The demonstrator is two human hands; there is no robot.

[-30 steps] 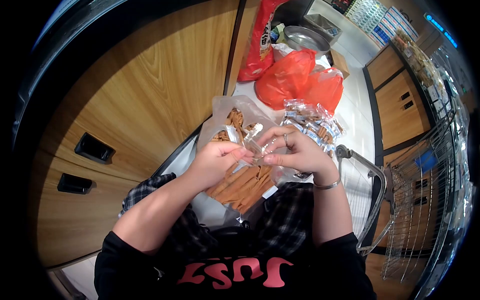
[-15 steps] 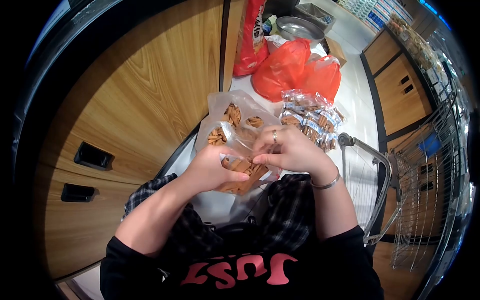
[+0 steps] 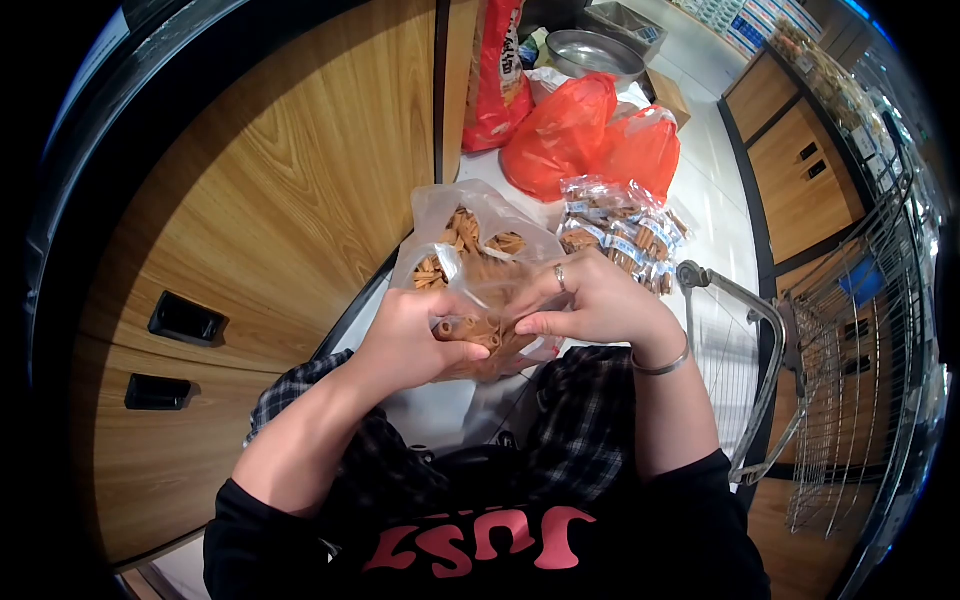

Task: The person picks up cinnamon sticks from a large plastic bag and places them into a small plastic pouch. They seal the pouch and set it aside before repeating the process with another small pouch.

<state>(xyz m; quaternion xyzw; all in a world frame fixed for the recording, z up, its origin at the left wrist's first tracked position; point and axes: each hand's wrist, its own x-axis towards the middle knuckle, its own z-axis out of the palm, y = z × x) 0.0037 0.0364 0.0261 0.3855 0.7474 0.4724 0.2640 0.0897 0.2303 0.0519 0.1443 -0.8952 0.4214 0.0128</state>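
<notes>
Brown cinnamon sticks (image 3: pixel 472 328) lie between my two hands, some with their rolled ends facing up, in what looks like a small clear plastic bag. My left hand (image 3: pixel 415 335) is closed around its left side, thumb across the front. On the other side, my right hand (image 3: pixel 590 300) has its fingers bent and its thumb against the clear plastic; its fingertips are partly hidden. Just beyond and under my hands, a large translucent plastic bag (image 3: pixel 405 270) stands on the floor with more loose cinnamon sticks (image 3: pixel 463 230) inside.
Several labelled packets of cinnamon (image 3: pixel 620 235) are piled to the right. Red plastic bags (image 3: pixel 560 140), a red printed sack (image 3: pixel 497 85) and a metal pan (image 3: pixel 597 57) stand farther back. A wooden cabinet (image 3: pixel 270 200) borders the left, a wire shopping cart (image 3: pixel 830 400) the right.
Rolled stick ends now show between my hands, where flatter pieces showed before. My right hand has shifted slightly right. My left hand has barely moved.
</notes>
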